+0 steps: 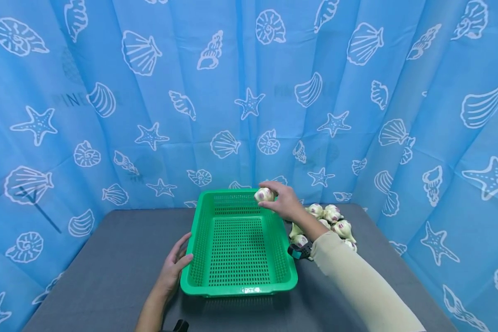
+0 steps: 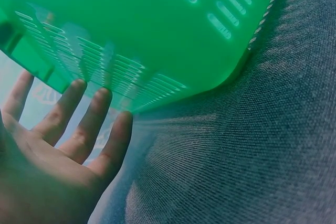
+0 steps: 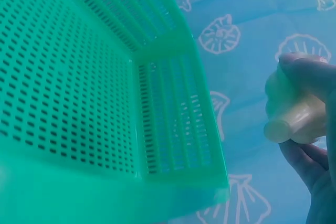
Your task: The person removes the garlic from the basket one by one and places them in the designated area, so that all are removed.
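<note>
A green plastic basket (image 1: 238, 290) with slotted walls and a perforated floor stands in the middle of the table; nothing lies inside it. My right hand (image 1: 285, 203) pinches a garlic bulb (image 1: 264, 195) between thumb and fingers, over the basket's far right corner. In the right wrist view, the bulb (image 3: 302, 114) shows its cut stem, just outside the rim. At the basket's left side is my left hand (image 1: 172, 269), its thumb by the rim. The left wrist view shows that hand's fingers (image 2: 94, 114) extended, fingertips at the slotted wall.
Several garlic bulbs (image 1: 342, 228) lie in a pile right of the basket, partly hidden by my right forearm. A dark wrist strap (image 1: 300, 251) is on that arm. The grey table (image 1: 120, 258) meets a blue shell-print curtain (image 1: 166, 115) at the back and sides.
</note>
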`<state>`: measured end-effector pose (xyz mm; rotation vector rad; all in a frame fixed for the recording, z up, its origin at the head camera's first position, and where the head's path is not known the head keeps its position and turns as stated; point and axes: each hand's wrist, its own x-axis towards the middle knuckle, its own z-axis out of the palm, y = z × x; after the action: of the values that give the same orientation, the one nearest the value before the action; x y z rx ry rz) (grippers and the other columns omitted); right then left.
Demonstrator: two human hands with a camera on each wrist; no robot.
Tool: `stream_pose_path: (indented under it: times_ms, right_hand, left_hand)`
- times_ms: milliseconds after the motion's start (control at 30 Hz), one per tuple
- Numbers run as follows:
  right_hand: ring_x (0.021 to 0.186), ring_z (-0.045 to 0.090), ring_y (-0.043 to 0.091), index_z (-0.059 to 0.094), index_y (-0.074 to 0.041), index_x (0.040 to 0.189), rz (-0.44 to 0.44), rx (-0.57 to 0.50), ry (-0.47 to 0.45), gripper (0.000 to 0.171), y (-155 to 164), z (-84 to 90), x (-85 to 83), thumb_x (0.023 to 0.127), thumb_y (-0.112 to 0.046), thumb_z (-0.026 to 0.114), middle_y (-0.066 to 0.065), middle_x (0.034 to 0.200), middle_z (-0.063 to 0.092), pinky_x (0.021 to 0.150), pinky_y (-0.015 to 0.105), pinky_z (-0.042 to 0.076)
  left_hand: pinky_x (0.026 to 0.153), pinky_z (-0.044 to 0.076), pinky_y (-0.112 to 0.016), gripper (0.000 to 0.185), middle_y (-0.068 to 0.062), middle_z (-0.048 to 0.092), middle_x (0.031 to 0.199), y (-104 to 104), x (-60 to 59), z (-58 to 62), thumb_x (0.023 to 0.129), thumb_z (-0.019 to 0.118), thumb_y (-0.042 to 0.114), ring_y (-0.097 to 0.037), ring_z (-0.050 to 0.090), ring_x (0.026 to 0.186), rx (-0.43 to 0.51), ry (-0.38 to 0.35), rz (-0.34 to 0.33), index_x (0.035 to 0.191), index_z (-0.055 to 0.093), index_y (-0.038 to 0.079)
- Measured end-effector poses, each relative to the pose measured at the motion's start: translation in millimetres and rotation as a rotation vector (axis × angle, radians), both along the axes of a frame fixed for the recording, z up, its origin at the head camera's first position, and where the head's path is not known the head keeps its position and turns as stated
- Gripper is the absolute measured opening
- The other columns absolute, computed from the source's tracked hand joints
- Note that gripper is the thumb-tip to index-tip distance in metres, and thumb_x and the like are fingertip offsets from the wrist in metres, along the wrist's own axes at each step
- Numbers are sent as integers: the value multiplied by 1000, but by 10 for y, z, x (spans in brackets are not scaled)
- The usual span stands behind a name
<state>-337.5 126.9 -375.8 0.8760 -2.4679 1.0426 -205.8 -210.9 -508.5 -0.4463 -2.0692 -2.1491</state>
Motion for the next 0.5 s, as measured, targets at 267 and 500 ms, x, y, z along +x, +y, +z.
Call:
stream_pose_path:
  times_ms: [267,500]
  right_hand:
    - [107,59,26,61,-7,131,-57,-17,-3,55,160,24,18,81,-18,81,10,129,60,80,40,51]
    - [109,58,27,59,-7,133,-93,-29,4,57,269,24,2,81,-19,81,11,132,57,82,41,50]
  left_hand:
    - [87,47,-27,61,-25,29,150,-13,0,-15,98,47,4,1,46,121,-6,-7,4,154,23,4]
    - [87,47,-27,61,-24,29,149,-9,-5,-17,98,47,4,1,46,121,-6,-9,5,154,23,3]
